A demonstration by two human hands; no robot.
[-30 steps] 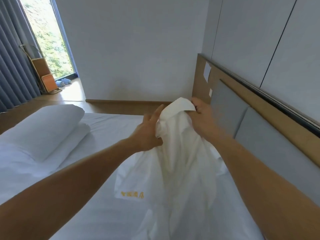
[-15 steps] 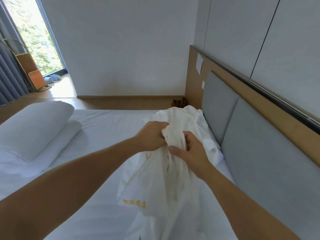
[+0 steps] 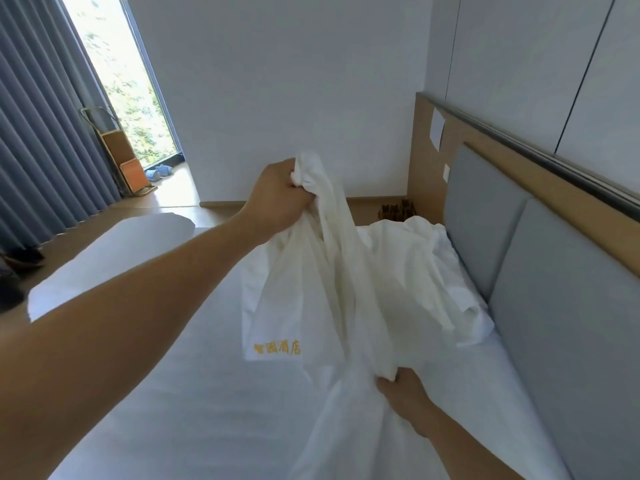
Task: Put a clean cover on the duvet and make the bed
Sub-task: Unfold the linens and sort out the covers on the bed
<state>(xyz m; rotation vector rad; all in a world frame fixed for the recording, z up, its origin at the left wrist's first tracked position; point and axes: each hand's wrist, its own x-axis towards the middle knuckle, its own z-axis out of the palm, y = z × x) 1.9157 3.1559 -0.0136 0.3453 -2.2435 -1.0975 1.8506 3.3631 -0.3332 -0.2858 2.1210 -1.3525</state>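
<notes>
White sheeting covers the bed [image 3: 166,393], which fills the lower frame beside a grey padded headboard [image 3: 540,306] on the right. Nearest the camera, the right hand [image 3: 403,393] is seen low over the mattress, fingers pinched together on a lower fold of the white duvet cover [image 3: 346,289]. Yellow embroidered characters [image 3: 277,348] are visible on a flat panel of the cover. Farther out, the left hand [image 3: 280,194] is raised, closed in a fist around a bunched upper part of the cover, so the cloth is held hanging between both hands. The rest of the cover is heaped against the headboard. A white pillow [image 3: 114,258] lies at left. Beyond, grey curtains [image 3: 45,133] and a bright window [image 3: 121,74] are noted.
</notes>
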